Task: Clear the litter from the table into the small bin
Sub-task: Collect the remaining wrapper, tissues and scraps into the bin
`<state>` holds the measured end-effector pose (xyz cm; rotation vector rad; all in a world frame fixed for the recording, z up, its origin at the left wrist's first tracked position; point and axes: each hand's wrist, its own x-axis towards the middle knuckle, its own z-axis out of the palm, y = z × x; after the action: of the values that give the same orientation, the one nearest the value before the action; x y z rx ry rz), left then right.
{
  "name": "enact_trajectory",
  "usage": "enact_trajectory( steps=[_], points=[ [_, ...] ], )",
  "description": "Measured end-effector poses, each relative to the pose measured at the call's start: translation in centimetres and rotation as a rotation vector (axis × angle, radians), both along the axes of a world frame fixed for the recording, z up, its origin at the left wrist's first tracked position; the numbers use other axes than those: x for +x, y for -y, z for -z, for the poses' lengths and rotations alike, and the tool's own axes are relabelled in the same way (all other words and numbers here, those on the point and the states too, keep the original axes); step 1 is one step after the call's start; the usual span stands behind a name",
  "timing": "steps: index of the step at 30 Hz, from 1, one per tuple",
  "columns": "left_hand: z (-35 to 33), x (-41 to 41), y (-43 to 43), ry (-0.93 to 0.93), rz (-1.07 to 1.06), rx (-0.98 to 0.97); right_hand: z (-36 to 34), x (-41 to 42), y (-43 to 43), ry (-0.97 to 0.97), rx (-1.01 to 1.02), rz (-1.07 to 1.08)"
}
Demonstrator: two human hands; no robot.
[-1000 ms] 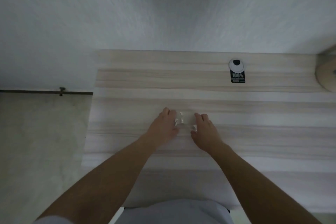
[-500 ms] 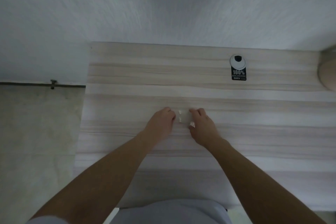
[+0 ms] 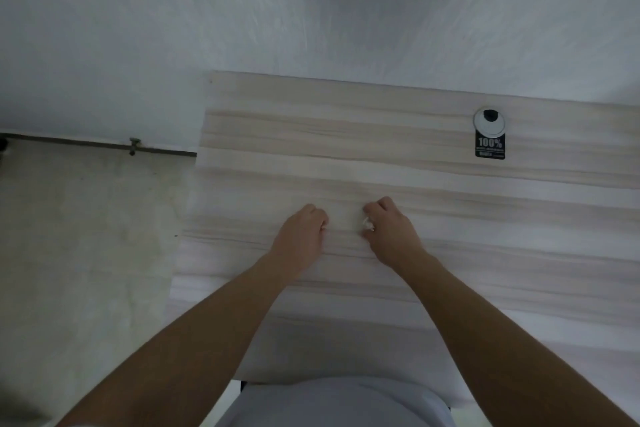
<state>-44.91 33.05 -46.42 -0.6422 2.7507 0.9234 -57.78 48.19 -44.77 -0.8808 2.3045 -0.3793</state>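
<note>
Both my hands rest on the pale striped wooden table (image 3: 381, 156), a hand's width apart. My right hand (image 3: 391, 230) has its fingers curled round small white paper scraps (image 3: 367, 224), which peek out at its left side. My left hand (image 3: 301, 236) is curled too, and a sliver of white scrap (image 3: 324, 227) shows at its fingertips. No loose scraps lie between the hands. No bin is in view.
A round white cable grommet (image 3: 489, 121) with a black "100%" label (image 3: 490, 147) below it sits at the table's far right. A white wall runs behind the table. Grey floor (image 3: 86, 236) lies to the left of the table's left edge.
The white scraps that lay on the table between my hands are gone from the surface. Both hands have closed over them and drawn slightly apart. The camera view has shifted to the left.
</note>
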Motion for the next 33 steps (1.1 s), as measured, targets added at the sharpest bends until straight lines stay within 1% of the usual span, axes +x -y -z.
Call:
enact_trajectory(
  steps=[4,14,20,26,29,33],
  points=[
    [-0.1,0.0,0.1,0.031,-0.037,0.007,0.4,0.0,0.2,-0.032,-0.022,0.0],
    [-0.7,-0.7,-0.2,0.105,0.015,-0.015,0.5,0.2,0.1,-0.046,0.014,-0.036],
    [-1.8,0.4,2.0,0.067,-0.101,-0.058,-0.1,-0.1,-1.3,-0.053,0.022,0.029],
    [-3.3,2.0,3.5,0.0,-0.146,-0.104,-1.8,0.4,-0.7,-0.068,-0.025,0.026],
    [-3.8,2.4,3.2,-0.011,-0.132,-0.099,-2.7,1.0,-0.7,-0.09,-0.042,0.013],
    [-3.1,2.6,2.0,0.01,-0.075,-0.046,-3.3,1.9,-1.6,-0.125,-0.061,0.039]
  ],
)
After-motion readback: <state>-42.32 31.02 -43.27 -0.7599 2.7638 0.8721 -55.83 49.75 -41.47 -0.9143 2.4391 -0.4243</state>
